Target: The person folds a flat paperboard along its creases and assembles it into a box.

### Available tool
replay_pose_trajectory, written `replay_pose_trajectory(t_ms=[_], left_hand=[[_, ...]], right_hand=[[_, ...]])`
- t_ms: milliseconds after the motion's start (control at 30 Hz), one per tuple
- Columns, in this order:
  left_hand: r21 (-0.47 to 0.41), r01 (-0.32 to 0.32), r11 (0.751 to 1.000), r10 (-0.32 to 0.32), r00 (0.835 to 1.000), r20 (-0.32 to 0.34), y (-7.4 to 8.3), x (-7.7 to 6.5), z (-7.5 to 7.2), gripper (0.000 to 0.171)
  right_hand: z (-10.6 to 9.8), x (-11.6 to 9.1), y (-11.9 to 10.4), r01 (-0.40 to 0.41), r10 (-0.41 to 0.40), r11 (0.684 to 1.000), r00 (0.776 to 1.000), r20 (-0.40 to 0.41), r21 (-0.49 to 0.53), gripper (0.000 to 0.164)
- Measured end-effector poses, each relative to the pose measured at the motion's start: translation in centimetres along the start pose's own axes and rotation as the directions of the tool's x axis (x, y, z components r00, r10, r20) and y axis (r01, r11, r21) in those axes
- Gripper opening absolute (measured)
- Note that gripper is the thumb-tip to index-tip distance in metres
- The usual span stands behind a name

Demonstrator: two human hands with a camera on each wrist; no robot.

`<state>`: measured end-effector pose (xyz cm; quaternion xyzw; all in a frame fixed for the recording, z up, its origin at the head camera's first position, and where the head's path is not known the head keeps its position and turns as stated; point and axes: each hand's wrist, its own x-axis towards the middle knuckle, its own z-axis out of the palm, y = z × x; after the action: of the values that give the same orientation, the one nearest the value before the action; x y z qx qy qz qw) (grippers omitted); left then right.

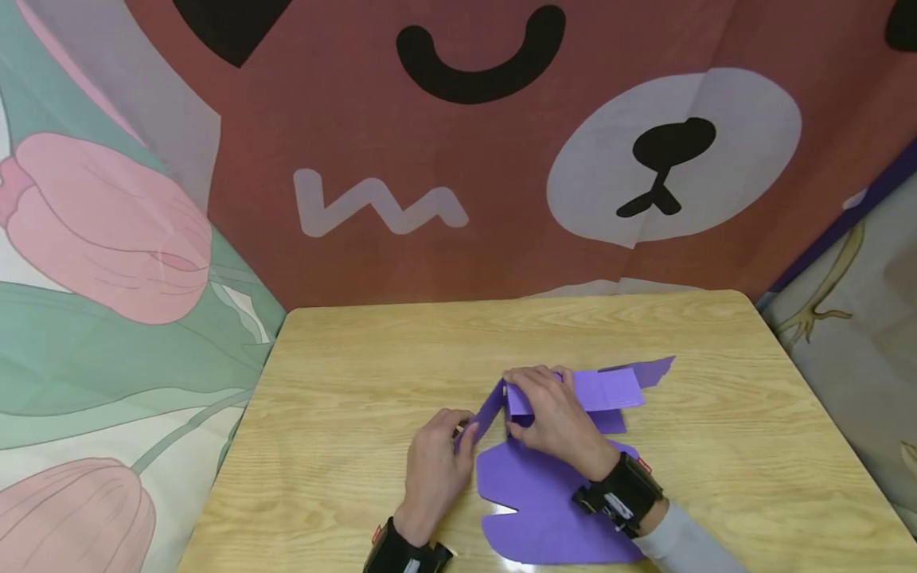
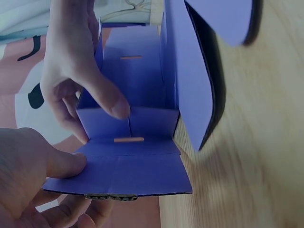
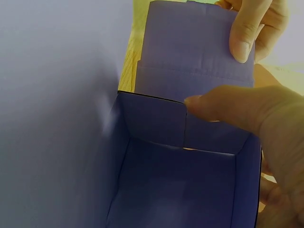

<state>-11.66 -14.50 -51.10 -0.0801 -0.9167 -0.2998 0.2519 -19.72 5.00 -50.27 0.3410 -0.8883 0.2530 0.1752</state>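
A purple cardboard box (image 1: 609, 390), partly folded, lies on the table with its inside showing in both wrist views. My left hand (image 1: 438, 461) pinches the end flap (image 2: 128, 171) between thumb and fingers; the flap slants outward from the box's end wall. At that same end, my right hand (image 1: 555, 414) grips the box, its thumb (image 2: 118, 107) over the top edge of the two meeting end panels (image 3: 156, 118). A narrow slot shows at the fold below those panels. The right hand's fingers on the outer side are partly hidden.
A wide purple panel (image 1: 530, 477) with a notched edge and rounded corners spreads toward the near side of the wooden table (image 1: 344, 382). Another purple flap (image 1: 652, 371) sticks out at the far right end. Behind the table hangs a printed cloth (image 1: 501, 255).
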Motion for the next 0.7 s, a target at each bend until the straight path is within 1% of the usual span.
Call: replay_pose_trajectory(t_ms=[133,433,700], left_hand=[[-0.015,0.002,1.000,-0.002,1.000,0.027,0.6,-0.1,0.3,0.010],[-0.081,-0.057,0.995,0.061,0.998,0.036,1.6,-0.2,1.3,0.011],[-0.093,-0.034,0.995,0.040,0.997,0.062,1.9,-0.2,1.7,0.010]], right_hand=[[0.0,0.0,0.0,-0.008,0.008,1.000,1.000,0.002,0.001,0.072],[0.0,0.0,0.0,-0.011,0.011,1.000,1.000,0.003,0.005,0.074],[-0.4,0.0,-0.1,0.000,-0.001,1.000,0.999,0.041,0.015,0.077]])
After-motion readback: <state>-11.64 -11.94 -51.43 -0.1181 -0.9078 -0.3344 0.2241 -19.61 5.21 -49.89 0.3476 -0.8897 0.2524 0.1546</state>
